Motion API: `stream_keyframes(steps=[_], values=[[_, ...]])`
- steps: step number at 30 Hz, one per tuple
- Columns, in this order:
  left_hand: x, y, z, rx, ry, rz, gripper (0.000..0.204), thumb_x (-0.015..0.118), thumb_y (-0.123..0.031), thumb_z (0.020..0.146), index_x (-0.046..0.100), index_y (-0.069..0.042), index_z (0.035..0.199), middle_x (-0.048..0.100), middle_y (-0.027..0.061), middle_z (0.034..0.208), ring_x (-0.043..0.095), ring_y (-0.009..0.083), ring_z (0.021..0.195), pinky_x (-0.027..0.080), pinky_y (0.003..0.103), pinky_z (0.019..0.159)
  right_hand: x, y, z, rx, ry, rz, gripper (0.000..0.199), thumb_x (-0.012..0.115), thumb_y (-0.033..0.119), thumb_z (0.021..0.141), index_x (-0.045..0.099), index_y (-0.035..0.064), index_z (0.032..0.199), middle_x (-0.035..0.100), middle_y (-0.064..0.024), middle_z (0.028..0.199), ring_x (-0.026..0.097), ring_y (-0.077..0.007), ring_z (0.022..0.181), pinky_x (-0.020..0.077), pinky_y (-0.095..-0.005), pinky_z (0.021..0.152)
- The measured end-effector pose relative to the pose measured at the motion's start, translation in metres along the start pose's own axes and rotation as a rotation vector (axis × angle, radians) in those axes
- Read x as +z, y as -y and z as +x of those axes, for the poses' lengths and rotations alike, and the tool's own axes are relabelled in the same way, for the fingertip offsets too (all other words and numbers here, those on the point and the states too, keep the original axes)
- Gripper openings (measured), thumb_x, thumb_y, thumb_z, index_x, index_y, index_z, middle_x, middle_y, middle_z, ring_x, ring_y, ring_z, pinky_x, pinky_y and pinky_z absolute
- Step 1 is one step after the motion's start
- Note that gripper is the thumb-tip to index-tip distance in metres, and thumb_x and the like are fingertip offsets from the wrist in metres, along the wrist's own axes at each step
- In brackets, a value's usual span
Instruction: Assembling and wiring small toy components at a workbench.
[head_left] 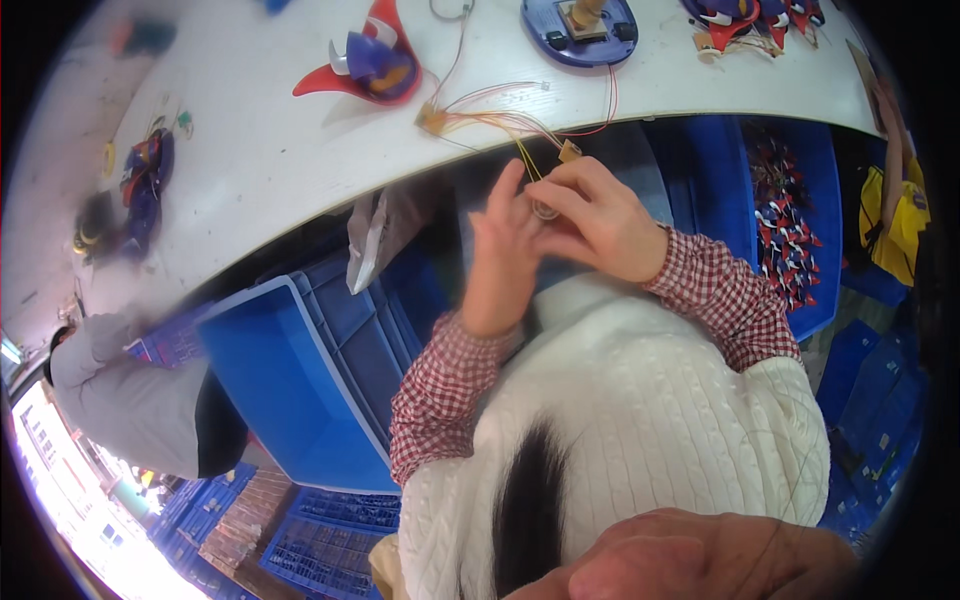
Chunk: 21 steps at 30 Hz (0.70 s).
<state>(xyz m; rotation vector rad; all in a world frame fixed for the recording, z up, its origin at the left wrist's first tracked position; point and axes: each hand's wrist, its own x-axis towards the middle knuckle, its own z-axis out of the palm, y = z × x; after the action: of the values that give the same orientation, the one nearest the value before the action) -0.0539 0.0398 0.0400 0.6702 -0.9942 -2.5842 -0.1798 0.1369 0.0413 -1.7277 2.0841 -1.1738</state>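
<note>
Below the white table's edge, my left hand (503, 262) and my right hand (598, 218) meet. Together they pinch a small round metal part (545, 210) between the fingertips. Thin yellow and red wires (505, 118) run from the part up onto the table (260, 150), ending at a small tan board (432, 117). My sleeves are red-and-white checked under a white knitted vest.
On the table lie a red-and-blue horned toy shell (368, 62), a blue oval base (580, 28) and more coloured pieces (755, 20). A blue crate (300, 390) stands at lower left, another bin holds red-blue parts (785, 225). A person in grey (120, 390) is at left.
</note>
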Motion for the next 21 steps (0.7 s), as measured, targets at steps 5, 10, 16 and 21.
stream_keyframes(steps=[5,10,16,21], values=[[-0.014,-0.018,-0.001,0.12,0.03,0.392,0.057,0.045,-0.028,0.093,0.026,-0.003,0.141,0.049,0.0198,0.123,0.057,0.0239,0.103,0.048,0.032,0.087,0.001,-0.017,0.006,-0.048,-0.047,0.167,0.03,0.064,0.003,0.081,0.059,-0.0001,0.111,0.059,-0.0119,0.096,0.058,-0.0171,0.079,0.0489,-0.0245,0.066],[-0.036,-0.065,0.041,0.562,-0.432,1.324,0.033,0.064,-0.014,0.085,0.054,0.002,0.113,0.057,0.0142,0.098,0.056,0.0217,0.078,0.049,0.028,0.071,-0.013,-0.013,0.012,0.449,-0.004,0.831,0.021,0.057,0.005,0.088,0.06,-0.0008,0.108,0.061,-0.0089,0.084,0.058,-0.0125,0.07,0.0498,-0.0215,0.061],[-0.05,-0.073,0.074,0.727,-0.4,1.712,0.022,0.064,-0.019,0.086,0.063,0.002,0.089,0.059,0.0126,0.082,0.055,0.0232,0.072,0.047,0.03,0.067,-0.008,-0.014,0.01,0.565,-0.007,0.996,0.018,0.05,0.008,0.094,0.06,-0.0003,0.107,0.06,-0.0059,0.075,0.058,-0.0095,0.062,0.051,-0.0195,0.058],[-0.048,-0.078,0.073,0.521,-0.416,1.444,0.022,0.064,-0.019,0.085,0.063,0.003,0.087,0.061,0.0122,0.078,0.056,0.0221,0.072,0.047,0.03,0.068,-0.007,-0.019,0.008,0.568,-0.027,0.987,0.019,0.051,0.008,0.094,0.06,-0.0003,0.108,0.061,-0.0061,0.077,0.058,-0.0095,0.062,0.0506,-0.0194,0.058]])
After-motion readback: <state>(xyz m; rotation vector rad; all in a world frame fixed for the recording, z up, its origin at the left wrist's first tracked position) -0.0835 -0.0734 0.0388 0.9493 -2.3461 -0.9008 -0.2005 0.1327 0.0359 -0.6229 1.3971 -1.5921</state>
